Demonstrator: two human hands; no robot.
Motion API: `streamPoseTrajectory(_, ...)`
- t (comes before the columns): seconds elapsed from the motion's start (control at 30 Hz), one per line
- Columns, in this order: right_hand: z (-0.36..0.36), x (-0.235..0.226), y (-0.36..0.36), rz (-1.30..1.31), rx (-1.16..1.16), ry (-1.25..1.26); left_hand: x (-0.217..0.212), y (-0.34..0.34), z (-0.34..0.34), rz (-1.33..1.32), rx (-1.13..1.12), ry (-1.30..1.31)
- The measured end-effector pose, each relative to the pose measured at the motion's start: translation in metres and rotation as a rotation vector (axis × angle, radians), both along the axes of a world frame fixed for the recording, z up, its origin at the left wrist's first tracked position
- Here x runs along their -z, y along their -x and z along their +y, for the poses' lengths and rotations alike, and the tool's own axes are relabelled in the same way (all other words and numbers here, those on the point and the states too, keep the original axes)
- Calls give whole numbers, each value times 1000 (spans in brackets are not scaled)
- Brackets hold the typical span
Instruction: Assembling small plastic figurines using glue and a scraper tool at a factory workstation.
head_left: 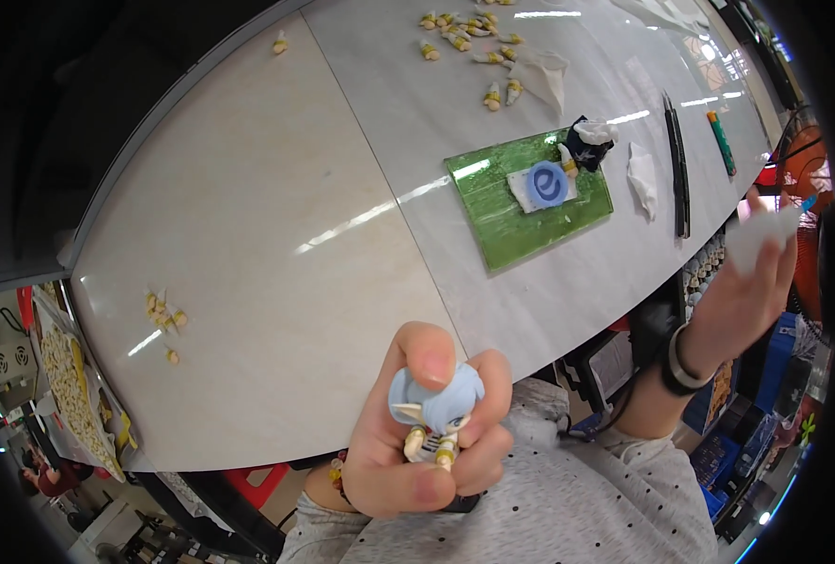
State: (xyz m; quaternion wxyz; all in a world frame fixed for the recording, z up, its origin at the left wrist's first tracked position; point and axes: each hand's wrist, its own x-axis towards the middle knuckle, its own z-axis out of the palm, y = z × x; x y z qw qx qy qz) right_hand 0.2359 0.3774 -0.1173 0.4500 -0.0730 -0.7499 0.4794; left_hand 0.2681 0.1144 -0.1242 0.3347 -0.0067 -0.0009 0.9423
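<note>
Across the upper and middle of the frame we see the pale tabletop (248,244), a seam running down it. On it, right of centre, lies a green cutting mat (502,211) with a white scrap carrying a round blue piece (548,184), and a dark blue-and-white part (588,141) at the mat's upper corner. Further right lie a crumpled white wipe (642,177), long black tweezers (678,169) and a green pen-shaped tool (721,143). Small cream-and-yellow figure parts (469,38) are scattered at the upper middle, and a smaller cluster (163,315) sits at the left edge. At the far left, below the tabletop, a tray of pale small parts (65,385) shows.

Low in the centre, our left hand (408,442) holds a small figurine (434,414) with pale blue hair and a white-and-yellow body. The grip is closed around it, thumb pressed on the top of the head, fingers wrapped behind the body. We judge it light, stiff and smooth, with thin limbs and hair tips that could snap; the torso and head look the safest places to hold.

At the right edge, our right hand (746,291), a dark band at its wrist, is raised off the tabletop, pinching a white wipe (760,235) between its fingertips.

We cannot make out any labels or signs clearly.
</note>
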Motion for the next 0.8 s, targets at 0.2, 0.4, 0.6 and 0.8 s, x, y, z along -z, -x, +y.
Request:
streamPoseTrajectory(0.2,99,5,37,-390,236,-162,-5,1,0,-30,55,-55)
streamPoseTrajectory(0.4,119,25,52,-325,192,-205,-4,-2,2,-35,49,-151)
streamPoseTrajectory(0.6,46,1,36,-428,-36,-414,-5,-3,0,-45,54,-64)
streamPoseTrajectory(0.8,29,-1,40,-738,-270,-509,-2,-5,-1,-10,76,-61)
